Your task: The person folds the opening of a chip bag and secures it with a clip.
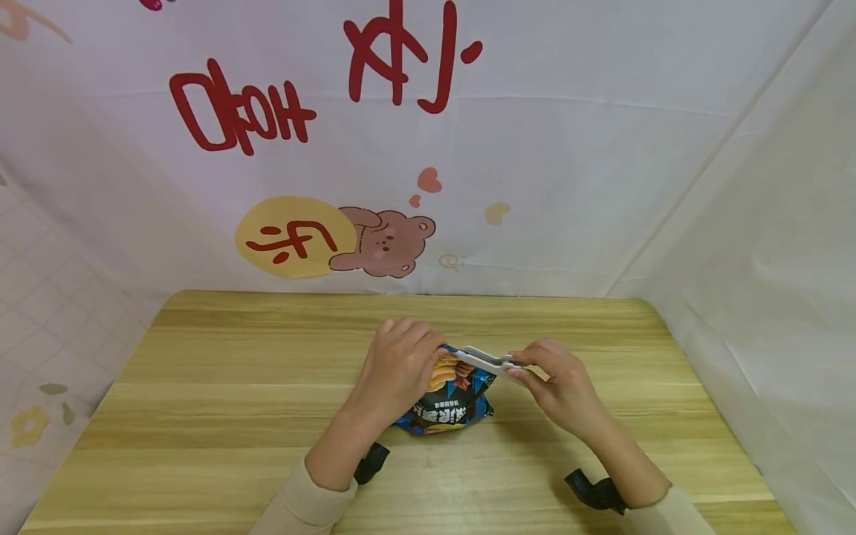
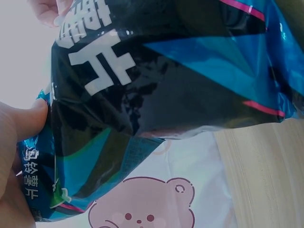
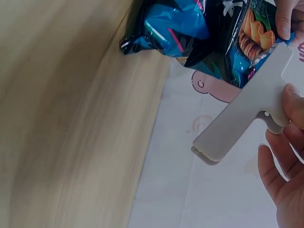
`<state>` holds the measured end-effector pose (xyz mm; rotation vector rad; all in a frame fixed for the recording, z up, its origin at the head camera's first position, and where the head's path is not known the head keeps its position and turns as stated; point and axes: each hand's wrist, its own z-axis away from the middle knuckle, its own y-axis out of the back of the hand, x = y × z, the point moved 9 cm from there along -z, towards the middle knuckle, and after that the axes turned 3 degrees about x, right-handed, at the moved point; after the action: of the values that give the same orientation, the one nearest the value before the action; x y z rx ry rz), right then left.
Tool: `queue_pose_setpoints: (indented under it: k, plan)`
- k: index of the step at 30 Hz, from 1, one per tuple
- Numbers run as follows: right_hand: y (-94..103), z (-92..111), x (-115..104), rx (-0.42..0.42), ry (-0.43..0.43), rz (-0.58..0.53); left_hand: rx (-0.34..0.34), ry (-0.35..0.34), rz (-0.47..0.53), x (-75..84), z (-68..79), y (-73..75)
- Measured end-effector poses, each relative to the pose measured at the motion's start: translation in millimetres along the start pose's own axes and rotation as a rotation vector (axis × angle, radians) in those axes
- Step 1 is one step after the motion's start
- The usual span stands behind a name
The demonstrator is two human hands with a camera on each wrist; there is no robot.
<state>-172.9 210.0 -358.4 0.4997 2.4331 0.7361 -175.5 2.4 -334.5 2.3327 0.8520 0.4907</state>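
A blue and black bag of potato chips point(image 1: 449, 407) hangs just above the wooden table, its printing upside down in the head view. My left hand point(image 1: 400, 365) grips the top of the bag at its left corner; in the left wrist view the thumb point(image 2: 29, 118) presses on the blue edge. In my right hand point(image 1: 565, 386) is a pale grey bag sealing clip point(image 3: 244, 107), pinched by its handle between thumb and fingers. The clip's long bar runs along the bag's top edge, overlapping its corner in the right wrist view.
The wooden table point(image 1: 234, 401) reaches back to a white cloth backdrop point(image 1: 568, 186) printed with red characters and a pink bear point(image 1: 391, 245). White cloth also stands at both sides. Black straps point(image 1: 595, 492) sit at the wrists.
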Motion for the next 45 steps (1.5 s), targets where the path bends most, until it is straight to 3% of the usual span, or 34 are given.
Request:
queue_pose_setpoints:
  k: [9, 26, 45]
  plan:
    - [-9.5, -6.9, -2.9, -0.010, -0.032, -0.027, 0.005, 0.002, 0.016, -0.5, 0.2, 2.2]
    - [-17.3, -18.9, -13.8, 0.008, 0.023, -0.067, -0.028, 0.026, 0.020, -2.1, -0.2, 1.0]
    - [-22.9, -20.8, -16.7, -0.021, 0.005, -0.031, -0.057, 0.023, 0.005, -1.0, 0.3, 0.1]
